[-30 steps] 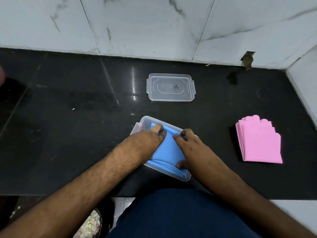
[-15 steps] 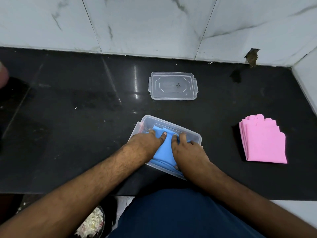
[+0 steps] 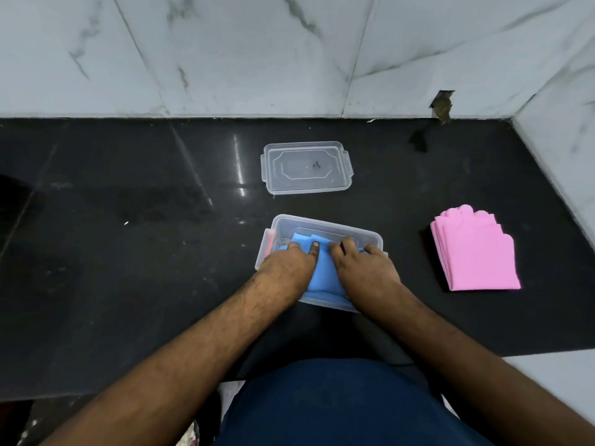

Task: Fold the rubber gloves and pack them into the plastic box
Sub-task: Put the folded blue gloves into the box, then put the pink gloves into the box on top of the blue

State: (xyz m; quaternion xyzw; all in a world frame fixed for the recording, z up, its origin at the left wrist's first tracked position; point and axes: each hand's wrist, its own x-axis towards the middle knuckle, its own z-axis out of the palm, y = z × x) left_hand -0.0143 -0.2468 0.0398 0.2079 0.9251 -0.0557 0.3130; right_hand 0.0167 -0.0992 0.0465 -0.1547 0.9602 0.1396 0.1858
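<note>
Together, the left hand (image 3: 286, 263) and right hand (image 3: 363, 268) press flat-fingered on the blue glove (image 3: 325, 275) inside the box (image 3: 370, 238); nothing is gripped. Pink gloves (image 3: 476, 252) lie well apart, right.

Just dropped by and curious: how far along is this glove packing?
Roughly halfway. Both the left hand and right hand are pressing the folded blue gloves into the plastic box. The folded pink gloves lie on the counter, unpacked, and the lid lies off.
</note>
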